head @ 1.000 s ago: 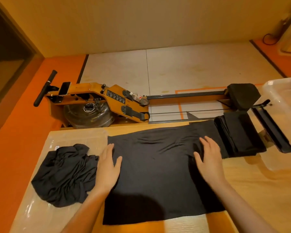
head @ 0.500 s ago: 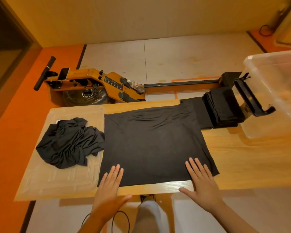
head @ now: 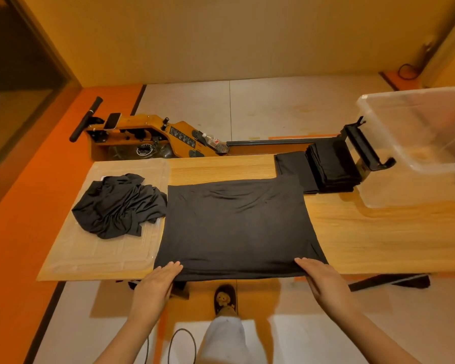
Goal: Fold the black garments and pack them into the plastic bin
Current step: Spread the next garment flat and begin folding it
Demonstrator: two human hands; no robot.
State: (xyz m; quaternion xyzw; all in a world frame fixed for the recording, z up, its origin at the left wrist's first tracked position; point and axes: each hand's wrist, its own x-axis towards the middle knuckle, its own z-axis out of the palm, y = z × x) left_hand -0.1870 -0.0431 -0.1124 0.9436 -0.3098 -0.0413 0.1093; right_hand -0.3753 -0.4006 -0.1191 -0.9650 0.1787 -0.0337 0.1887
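Note:
A black garment (head: 237,227) lies spread flat on the wooden table (head: 378,237), its near edge at the table's front. My left hand (head: 156,285) touches the garment's near left corner with straight fingers. My right hand (head: 323,279) rests flat on the near right corner. A stack of folded black garments (head: 331,166) sits at the back right, next to the clear plastic bin (head: 418,143). A crumpled black garment (head: 118,204) lies on the bin's clear lid (head: 95,250) at the left.
A wooden rowing machine (head: 153,137) stands on the floor behind the table. My leg and shoe (head: 225,300) show below the table's front edge, with a cable (head: 181,345) on the floor. A black bracket (head: 365,148) hangs on the bin's left wall.
Both hands slid from the garment's middle toward me to its near corners. The view pulled back, showing the table's front edge and the floor.

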